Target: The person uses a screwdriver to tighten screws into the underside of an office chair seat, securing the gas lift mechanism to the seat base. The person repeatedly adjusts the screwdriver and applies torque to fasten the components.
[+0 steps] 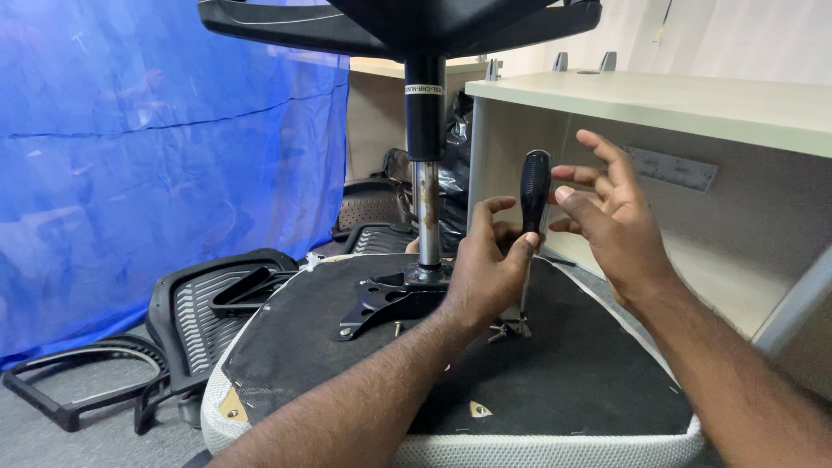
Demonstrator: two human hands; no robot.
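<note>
The left hand (485,273) grasps a black-handled screwdriver (532,208) standing upright on the upturned chair seat (555,381), near its middle; the right hand (607,212) hovers released beside the handle.

White band label (424,89) around black column.

Floor (52,438): grey, seen at lower left.
On floor, left: black mesh backrest (195,316), leaning against the seat.
On floor, far left: black curved frame (65,386), lying flat.
On floor, behind: more black chair parts (373,212), near the blue sheet (156,165).
Seat (555,381): upside down, black underside up, white mesh edge.
On seat: black metal plate (381,302) with the column (426,199), loose bolts (399,329), screwdriver (530,225) standing on its tip.
</note>
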